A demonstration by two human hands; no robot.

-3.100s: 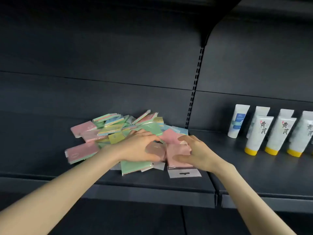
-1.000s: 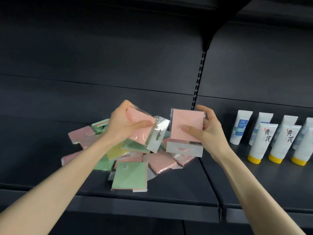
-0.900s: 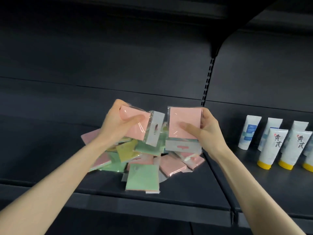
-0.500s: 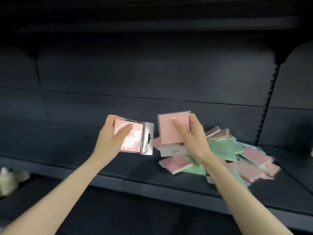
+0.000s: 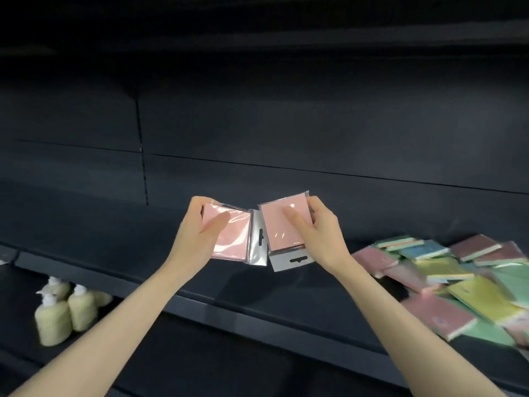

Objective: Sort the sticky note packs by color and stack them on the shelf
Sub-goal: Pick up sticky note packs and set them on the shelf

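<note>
Both hands have swung left, away from the mixed pile (image 5: 458, 282), which now sits at the right end of the shelf (image 5: 114, 247). Left hand (image 5: 197, 233) grips one pink pack (image 5: 234, 242), thumb on its face; right hand (image 5: 320, 233) pinches a second pink pack (image 5: 274, 230), hang tab down. Both are held over bare shelf, edges nearly touching — likely matching them to start a pink stack clear of the heap

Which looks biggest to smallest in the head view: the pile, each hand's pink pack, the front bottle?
1. pile
2. left pack (left hand) and right pack (right hand): alike, unranked
3. front bottle, though it is likely farther from the camera
</note>
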